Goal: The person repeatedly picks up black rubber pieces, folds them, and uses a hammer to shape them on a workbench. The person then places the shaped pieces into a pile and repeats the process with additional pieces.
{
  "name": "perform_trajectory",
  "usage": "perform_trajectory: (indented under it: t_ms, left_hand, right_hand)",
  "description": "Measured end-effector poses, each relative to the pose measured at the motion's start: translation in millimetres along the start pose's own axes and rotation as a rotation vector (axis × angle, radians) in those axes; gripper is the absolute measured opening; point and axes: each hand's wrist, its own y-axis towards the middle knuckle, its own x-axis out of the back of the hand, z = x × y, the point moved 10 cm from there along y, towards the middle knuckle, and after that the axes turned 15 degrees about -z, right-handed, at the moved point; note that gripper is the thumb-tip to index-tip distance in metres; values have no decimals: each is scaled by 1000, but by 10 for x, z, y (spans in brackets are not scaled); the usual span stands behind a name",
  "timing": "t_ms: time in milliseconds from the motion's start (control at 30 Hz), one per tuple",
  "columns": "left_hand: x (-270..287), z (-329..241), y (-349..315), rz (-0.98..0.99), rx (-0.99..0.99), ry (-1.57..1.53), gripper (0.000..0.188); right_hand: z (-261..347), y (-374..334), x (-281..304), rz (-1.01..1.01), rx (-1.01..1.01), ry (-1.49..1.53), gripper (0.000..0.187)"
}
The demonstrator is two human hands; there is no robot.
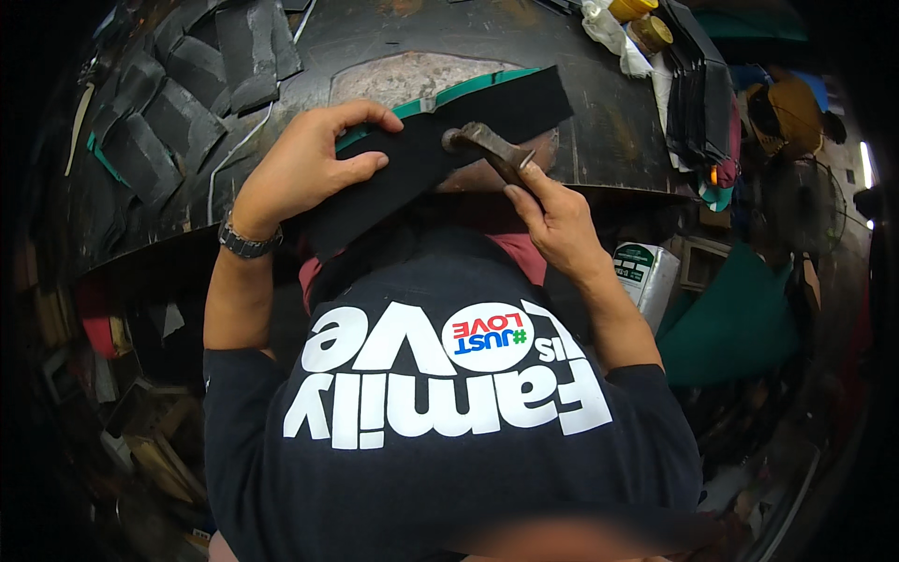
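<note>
My right hand (562,220) is closed round the short handle of a hammer (492,142). The worn metal hammer head is over a long black strip of sheet material (435,155), and I cannot tell whether it touches. Green material (468,89) shows along the strip's far edge, with a small grey patch on it. My left hand (323,164) holds the strip's left part, index finger near the green edge and thumb on the black face. The strip lies slantwise over a flat, worn slab (407,77), its near left end hanging past the table edge.
Several dark grey cut pieces (192,122) lie at the left of the dark table (618,112), beside a thin white cord (245,140). Stacked black sheets (693,94), a white cloth (613,37) and a yellow container (648,34) are at the right. A metal can (648,273) stands below.
</note>
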Motion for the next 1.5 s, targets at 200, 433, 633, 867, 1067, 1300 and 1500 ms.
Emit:
perform_trajectory:
  t_ms: [200,433,633,867,1067,1300,1500]
  left_hand:
    - [-17,-10,30,2,11,-70,34]
    - [5,3,9,13,-72,-56,34]
    - [-8,-143,31,-5,9,-341,34]
    - [-192,-537,110,88,32,-626,41]
    - [-103,-400,263,32,-38,-887,46]
    - [-147,-2,124,-483,-421,329,29]
    - [-223,126,74,-553,-448,437,29]
  right_hand:
    - [-389,256,285,-253,-77,-128,45]
    - [-1075,309,897,-517,-89,-373,44]
    - [-397,388,871,-488,280,-360,69]
    - [529,301,476,-446,599,-9,43]
    - [-4,834,2009,-865,460,-65,40]
    - [-2045,1866,3331,-782,4,31,36]
    - [-3024,1946,3299,-837,-16,-201,36]
